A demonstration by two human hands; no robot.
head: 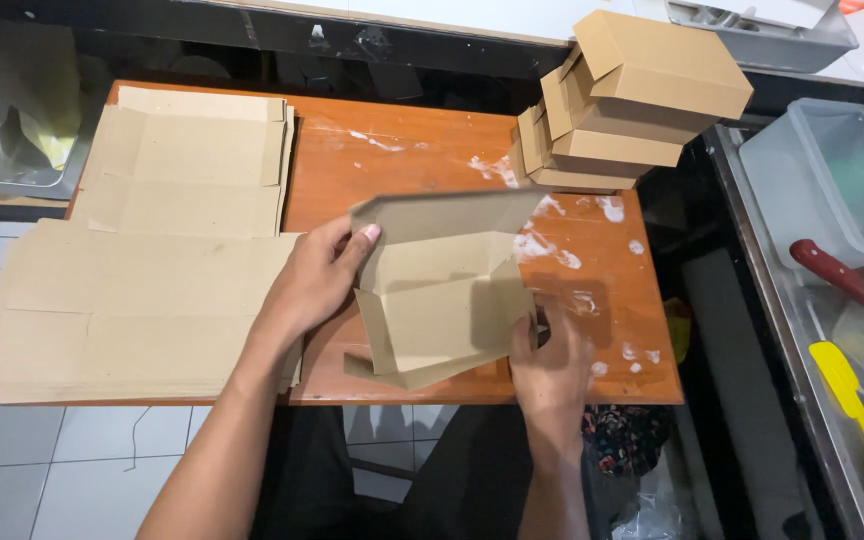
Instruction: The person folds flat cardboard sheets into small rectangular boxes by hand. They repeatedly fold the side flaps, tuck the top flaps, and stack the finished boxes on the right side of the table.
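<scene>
A brown cardboard box blank, partly folded with its side flaps raised, sits in the middle of the orange wooden table. My left hand grips its left side, thumb on the upper flap. My right hand pinches its lower right corner. To the left lie two piles of flat cardboard blanks, one near and one far. A stack of finished closed boxes stands at the table's far right corner.
White smears mark the tabletop. A clear plastic tub, a red-handled tool and a yellow spatula lie on a counter to the right. Tiled floor shows below the table's near edge.
</scene>
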